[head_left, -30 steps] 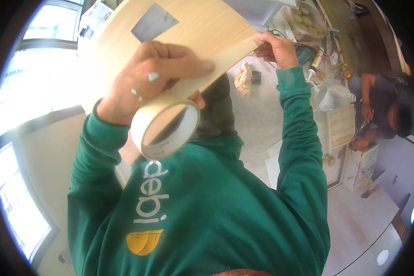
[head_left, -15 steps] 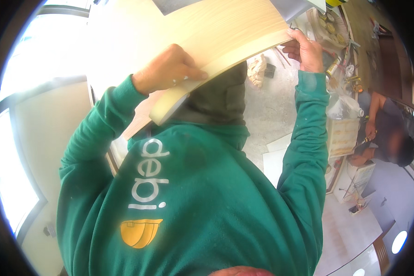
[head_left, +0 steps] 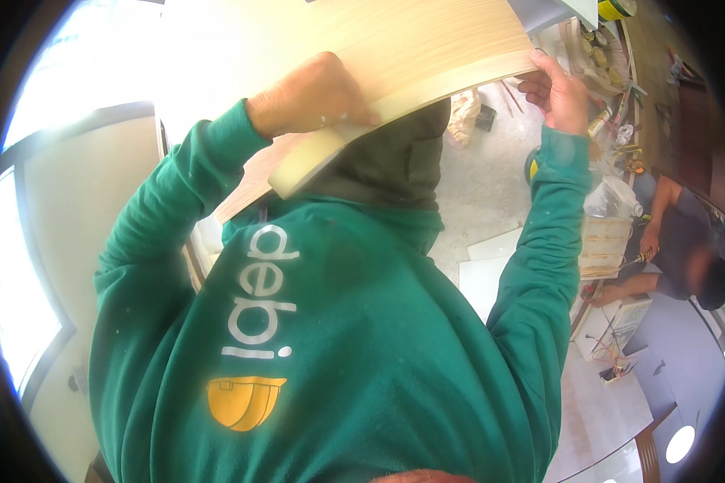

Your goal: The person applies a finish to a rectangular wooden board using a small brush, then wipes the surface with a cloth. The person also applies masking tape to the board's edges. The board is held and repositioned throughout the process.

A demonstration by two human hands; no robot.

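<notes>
A light wooden panel (head_left: 427,48) with a pale edge is held up in front of my green sweatshirt. My left hand (head_left: 310,97) grips a cream roll of tape (head_left: 310,161) and presses it against the panel's lower edge, the roll seen edge-on. My right hand (head_left: 557,90) has its fingers curled on the same edge at the panel's right end. Whether a strip of tape runs between the two hands cannot be made out.
Another person (head_left: 685,249) crouches at the right, working on the floor beside a slatted wooden piece (head_left: 608,241). White boards (head_left: 491,270) lie on the dusty floor below the panel. Tools and tins crowd the upper right (head_left: 612,48). A bright window (head_left: 24,266) is at the left.
My left hand has turned the tape roll from showing its open ring to lying edge-on against the panel's edge. My right hand stays at the panel's right end.
</notes>
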